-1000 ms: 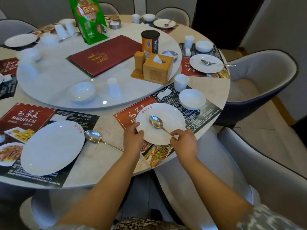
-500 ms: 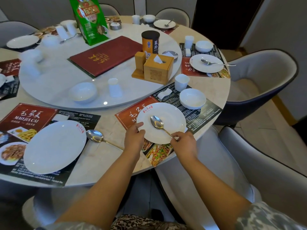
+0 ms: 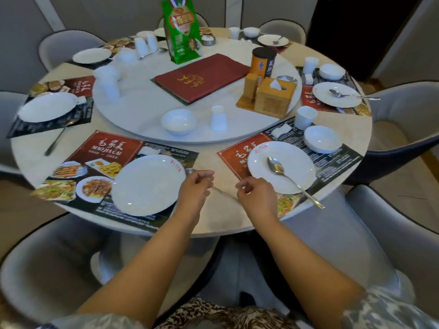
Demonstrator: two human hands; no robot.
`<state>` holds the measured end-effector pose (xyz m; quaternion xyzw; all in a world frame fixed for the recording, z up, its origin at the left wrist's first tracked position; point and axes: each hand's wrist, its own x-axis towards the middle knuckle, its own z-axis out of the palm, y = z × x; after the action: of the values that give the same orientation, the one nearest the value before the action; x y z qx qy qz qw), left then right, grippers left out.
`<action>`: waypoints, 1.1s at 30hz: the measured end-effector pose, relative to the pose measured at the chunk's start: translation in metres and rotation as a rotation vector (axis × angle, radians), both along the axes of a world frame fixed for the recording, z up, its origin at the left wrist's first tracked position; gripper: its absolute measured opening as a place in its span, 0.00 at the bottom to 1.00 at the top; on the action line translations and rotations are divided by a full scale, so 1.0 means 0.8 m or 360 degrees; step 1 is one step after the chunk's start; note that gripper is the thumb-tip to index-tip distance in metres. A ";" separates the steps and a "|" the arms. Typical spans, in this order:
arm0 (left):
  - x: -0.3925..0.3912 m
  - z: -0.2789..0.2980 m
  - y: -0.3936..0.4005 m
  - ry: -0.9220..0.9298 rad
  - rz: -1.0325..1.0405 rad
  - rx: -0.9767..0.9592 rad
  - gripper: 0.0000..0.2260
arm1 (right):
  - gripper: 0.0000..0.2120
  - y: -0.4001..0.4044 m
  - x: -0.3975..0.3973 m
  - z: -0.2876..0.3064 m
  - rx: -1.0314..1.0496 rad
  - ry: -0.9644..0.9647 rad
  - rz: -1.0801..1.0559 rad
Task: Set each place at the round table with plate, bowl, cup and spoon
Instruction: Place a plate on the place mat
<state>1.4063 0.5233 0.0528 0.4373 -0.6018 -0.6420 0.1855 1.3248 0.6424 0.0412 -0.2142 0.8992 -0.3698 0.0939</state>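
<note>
At the near right place, a white plate [image 3: 299,172] carries a gold-handled spoon [image 3: 275,167], with a bowl [image 3: 322,138] and a cup [image 3: 305,117] behind it. The near left place has a white plate [image 3: 147,186] only. A second spoon [image 3: 190,171] lies between the two plates, mostly hidden under my left hand [image 3: 196,186]. That hand hovers there with its fingers loosely curled and holds nothing. My right hand [image 3: 256,195] is just off the right plate's near-left rim, also empty. A spare bowl [image 3: 178,121] and an upturned cup [image 3: 218,118] stand on the turntable [image 3: 142,108].
The turntable also holds a red menu [image 3: 202,78], a wooden tissue box [image 3: 275,96], a green bag [image 3: 181,32] and more white cups [image 3: 107,84]. Another plate [image 3: 47,106] with a spoon [image 3: 55,141] lies far left. Grey chairs [image 3: 403,129] ring the table.
Both hands have let go of the right plate and its spoon and moved left. My left hand is now over the loose spoon beside the left plate.
</note>
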 end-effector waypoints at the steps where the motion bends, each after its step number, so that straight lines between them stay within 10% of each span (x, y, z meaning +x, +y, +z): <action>1: 0.019 -0.002 -0.014 -0.0027 0.0026 -0.0030 0.07 | 0.09 -0.014 0.017 0.000 -0.0035 -0.0053 0.0045; 11: 0.163 -0.027 -0.127 -0.0423 0.0520 -0.0481 0.13 | 0.13 -0.123 0.112 -0.006 -0.0091 -0.0537 0.0139; 18: 0.173 -0.038 -0.178 -0.0506 0.0388 -0.0168 0.22 | 0.23 -0.178 0.104 -0.027 -0.0133 -0.0853 -0.0049; 33: 0.232 -0.043 -0.288 -0.0345 0.0945 0.0143 0.22 | 0.09 -0.312 0.141 -0.030 -0.0279 -0.0823 0.0123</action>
<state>1.5923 0.2931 0.0187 0.6675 -0.4352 -0.5353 0.2802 1.4374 0.3928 0.0171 -0.1543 0.8011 -0.4846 0.3155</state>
